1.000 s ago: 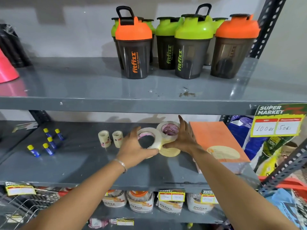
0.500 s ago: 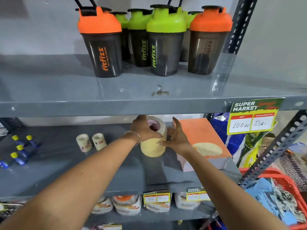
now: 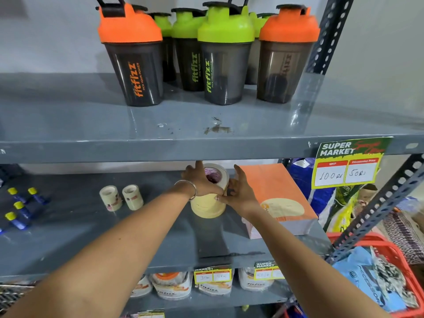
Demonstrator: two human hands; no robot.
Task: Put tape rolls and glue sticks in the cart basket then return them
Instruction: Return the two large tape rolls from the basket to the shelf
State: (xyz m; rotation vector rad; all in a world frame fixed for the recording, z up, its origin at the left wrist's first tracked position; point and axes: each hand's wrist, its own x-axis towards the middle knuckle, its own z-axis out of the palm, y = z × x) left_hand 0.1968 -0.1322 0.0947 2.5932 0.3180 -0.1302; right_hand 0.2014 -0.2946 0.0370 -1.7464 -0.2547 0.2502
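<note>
While both hands close around it, the stack of wide tape rolls (image 3: 207,206) stands on the middle shelf (image 3: 68,239), a cream roll at the bottom and a paler roll with a pinkish core on top. The left hand (image 3: 202,182) wraps over the top roll from the left, fingers curled across its rim, a thin bangle (image 3: 189,188) at the wrist. The right hand (image 3: 238,193) presses against the stack's right side, its fingertips meeting the left hand's at the seam between the rolls. So the two hands sit together, clamped on the stack from either side.

Left of the left wrist, two small tape rolls (image 3: 121,198) stand upright side by side, apart from the stack. Farther left, near the shelf's edge, lie several glue sticks (image 3: 19,210) with yellow caps and blue bodies; I count about four, though the far edge is cut off. Just right of the right hand rests an orange box (image 3: 275,191), touching or nearly touching the palm.

Above the hands, the upper shelf (image 3: 206,148) carries dark shaker bottles (image 3: 226,65) with orange and green lids. A price tag (image 3: 348,164) hangs from its front edge to the right. Below and right of the right forearm sits a red basket (image 3: 399,251) holding packets.
</note>
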